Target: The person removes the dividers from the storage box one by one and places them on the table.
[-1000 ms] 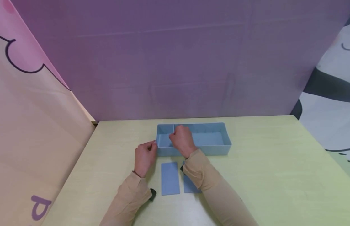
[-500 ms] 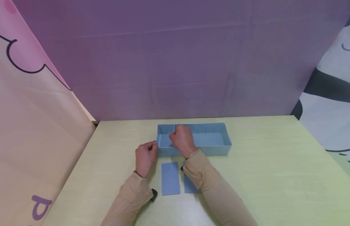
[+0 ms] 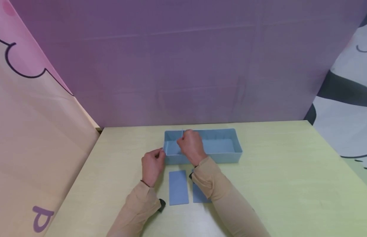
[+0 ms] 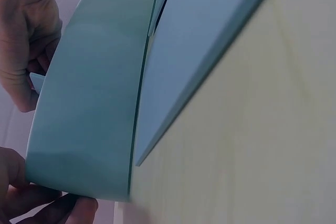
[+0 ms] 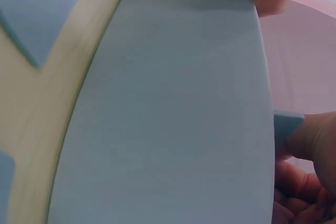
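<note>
A long light-blue tray box (image 3: 220,158) stands toward the back of the table. My left hand (image 3: 152,166) pinches its front left corner; the left wrist view shows the thumb and fingers at that corner (image 4: 44,203). My right hand (image 3: 190,146) reaches in over the front wall and grips a thin blue divider (image 3: 182,133) that stands crosswise in the left part of the box. In the right wrist view a corner of the divider (image 5: 286,127) sticks out above the front wall. Its lower edge is hidden.
Two flat blue panels lie on the table before the box: a left panel (image 3: 179,187) and a right panel (image 3: 200,194), partly under my right sleeve (image 3: 213,179). A purple backdrop (image 3: 183,65) rises behind the table (image 3: 290,171).
My right hand has risen very slightly, and the divider's top edge shows a little above the back rim. My left hand keeps its place at the corner.
</note>
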Tool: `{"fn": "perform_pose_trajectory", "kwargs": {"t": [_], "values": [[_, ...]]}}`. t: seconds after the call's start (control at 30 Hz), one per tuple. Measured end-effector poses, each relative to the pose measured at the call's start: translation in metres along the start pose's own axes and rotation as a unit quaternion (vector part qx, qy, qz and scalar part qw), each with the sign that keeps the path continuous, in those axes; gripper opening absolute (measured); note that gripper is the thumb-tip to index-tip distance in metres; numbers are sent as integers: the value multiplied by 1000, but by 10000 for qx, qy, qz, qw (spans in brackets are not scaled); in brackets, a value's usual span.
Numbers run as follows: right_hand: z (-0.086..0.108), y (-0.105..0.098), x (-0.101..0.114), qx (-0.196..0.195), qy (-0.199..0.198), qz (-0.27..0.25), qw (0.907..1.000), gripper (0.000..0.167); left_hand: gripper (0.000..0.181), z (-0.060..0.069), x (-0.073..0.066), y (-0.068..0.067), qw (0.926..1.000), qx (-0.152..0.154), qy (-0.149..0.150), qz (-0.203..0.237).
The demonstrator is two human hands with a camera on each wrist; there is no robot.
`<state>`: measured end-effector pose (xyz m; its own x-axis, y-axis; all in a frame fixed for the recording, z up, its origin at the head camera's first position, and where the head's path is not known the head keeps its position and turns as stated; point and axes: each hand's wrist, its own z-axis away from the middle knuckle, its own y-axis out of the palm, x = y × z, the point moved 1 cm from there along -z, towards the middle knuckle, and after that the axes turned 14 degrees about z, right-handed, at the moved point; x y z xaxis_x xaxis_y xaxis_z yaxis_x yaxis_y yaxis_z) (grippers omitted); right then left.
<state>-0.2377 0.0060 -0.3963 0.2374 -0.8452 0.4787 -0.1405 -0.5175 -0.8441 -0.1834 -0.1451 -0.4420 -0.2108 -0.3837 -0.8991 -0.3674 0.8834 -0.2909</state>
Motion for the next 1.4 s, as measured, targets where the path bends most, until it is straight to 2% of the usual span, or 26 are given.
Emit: {"fn": "perform_pose_trajectory", "kwargs": {"t": [0.17,0.43,0.77,1.0,1.13,1.4], "values": [[-1,0,-1,10,58,-10,10000,46,24,0,1,1,10000,-49,-4,-64],[-2,-2,-2,-182,58,54,9998,45,26,-1,0,2,9998,26,-174,-32],[-2,-10,-2,-466,22,-317,9984,45,26,0,-2,2,9995,103,-292,-30],[-3,-15,-1,-507,98,-289,9982,42,26,0,-2,2,9997,48,-234,-19],[-3,-16,-3,-653,37,-322,9973,41,26,-1,-2,3,9996,88,-274,4],[-3,-21,-7,-687,61,-550,9961,41,27,0,-2,4,9993,103,-369,42]]}}
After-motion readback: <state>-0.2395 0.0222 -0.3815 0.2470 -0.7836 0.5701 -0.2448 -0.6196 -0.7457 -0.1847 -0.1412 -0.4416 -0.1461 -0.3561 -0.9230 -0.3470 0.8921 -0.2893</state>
